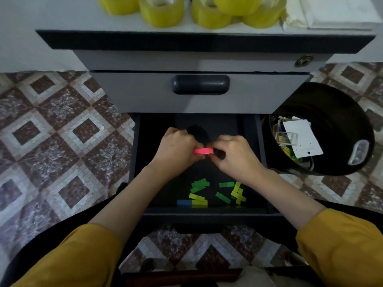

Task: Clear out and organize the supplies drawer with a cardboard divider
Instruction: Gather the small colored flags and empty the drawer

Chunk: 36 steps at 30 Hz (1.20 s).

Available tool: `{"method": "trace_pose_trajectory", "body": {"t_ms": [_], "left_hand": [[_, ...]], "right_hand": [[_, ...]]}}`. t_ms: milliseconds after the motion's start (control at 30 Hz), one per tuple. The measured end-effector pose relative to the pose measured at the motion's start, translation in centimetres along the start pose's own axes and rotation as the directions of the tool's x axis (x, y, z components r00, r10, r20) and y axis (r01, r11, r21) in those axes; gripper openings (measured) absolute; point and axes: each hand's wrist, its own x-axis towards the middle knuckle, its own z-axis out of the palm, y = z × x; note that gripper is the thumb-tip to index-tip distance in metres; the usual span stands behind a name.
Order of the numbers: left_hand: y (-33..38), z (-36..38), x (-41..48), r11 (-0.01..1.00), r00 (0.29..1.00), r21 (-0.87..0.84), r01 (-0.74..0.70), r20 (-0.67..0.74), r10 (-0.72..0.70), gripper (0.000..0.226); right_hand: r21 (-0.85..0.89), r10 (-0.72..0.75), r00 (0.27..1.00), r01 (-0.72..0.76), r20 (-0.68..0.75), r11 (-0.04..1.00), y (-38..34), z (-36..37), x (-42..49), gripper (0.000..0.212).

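The dark lower drawer stands pulled out below me. Both hands are over its middle. My left hand and my right hand pinch a stack of pink sticky flags between them, one at each end. A small dark object sits under the fingers of my right hand; I cannot tell what it is. Several loose green, yellow and blue sticky flags lie scattered on the drawer floor near its front wall.
A black bin to the right of the drawer holds a white card and small supplies. The upper drawer is shut. Several yellow tape rolls and white paper sit on the cabinet top. Patterned tile floor lies around.
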Motion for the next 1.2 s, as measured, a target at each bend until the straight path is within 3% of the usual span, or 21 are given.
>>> {"method": "trace_pose_trajectory", "body": {"t_ms": [67,267,567,800,1000,1100,1200], "left_hand": [[0.3,-0.5,-0.3,0.999,1.0,-0.038,0.01,-0.016,-0.011,0.024],[1.3,-2.3,-1.6,0.998,1.0,-0.07,-0.009,0.011,0.01,0.026],[4.3,-9.8,-2.4,0.987,0.997,-0.152,-0.052,-0.065,0.042,0.032],[7.1,-14.4,-2.1,0.998,0.995,-0.006,-0.069,-0.078,0.068,0.033],[9.3,-17.3,-1.8,0.996,0.996,-0.07,-0.056,-0.078,0.05,0.034],[10.0,-18.1,-1.7,0.988,0.991,-0.14,-0.071,-0.119,0.055,0.029],[10.6,-18.6,-1.7,0.969,0.983,-0.226,-0.103,-0.171,0.065,0.024]], "right_hand": [[0.044,-0.022,0.998,0.024,-0.051,0.999,-0.2,-0.6,-0.6,0.029],[0.04,-0.139,0.982,0.146,-0.129,0.989,-0.6,-1.7,-2.4,0.014],[0.117,-0.17,0.875,0.248,-0.453,0.962,-3.3,-7.0,-4.0,0.015],[0.081,-0.206,0.831,0.287,-0.517,0.954,-3.7,-11.3,-4.4,0.011],[0.239,-0.107,0.814,0.289,-0.571,0.927,-3.9,-13.7,-4.8,0.018],[0.37,-0.012,0.843,0.249,-0.539,0.895,-4.1,-14.6,-4.8,0.033],[0.465,0.046,0.869,0.218,-0.493,0.858,-4.3,-15.5,-5.0,0.034]]}}
